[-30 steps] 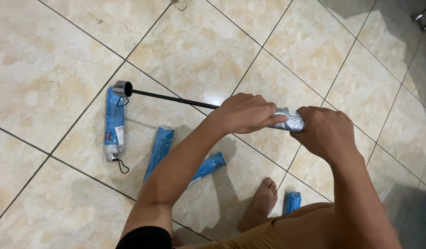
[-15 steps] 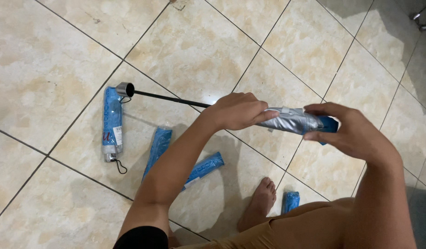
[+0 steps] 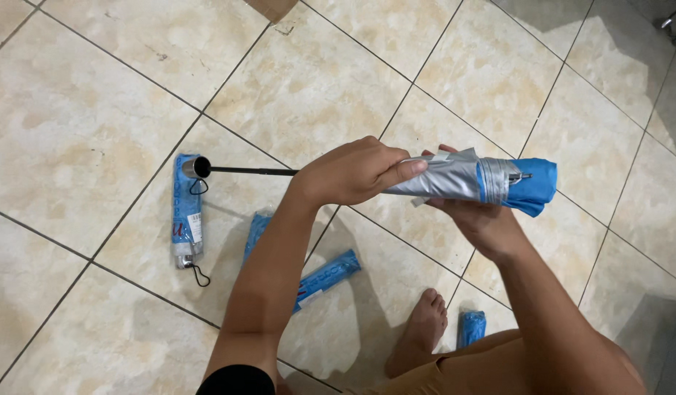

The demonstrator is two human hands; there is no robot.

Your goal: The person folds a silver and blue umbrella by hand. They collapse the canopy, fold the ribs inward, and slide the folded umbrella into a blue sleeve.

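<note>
Head view: the left hand (image 3: pixel 352 174) is clenched around the folded umbrella (image 3: pixel 470 179), silver canopy with a blue edge, while the right hand (image 3: pixel 477 219) cups it from beneath, its thin black shaft (image 3: pixel 250 171) jutting away from the canopy. The slick fabric could spring loose if either grip slackens. Below the umbrella, on the glossy tile floor (image 3: pixel 96 110), lie blue sleeves (image 3: pixel 187 212) and a bare foot (image 3: pixel 423 329).

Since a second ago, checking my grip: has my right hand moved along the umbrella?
Yes. The right hand has dropped from gripping the umbrella at its tip to cradling it underneath, nearer the bare foot.
</note>
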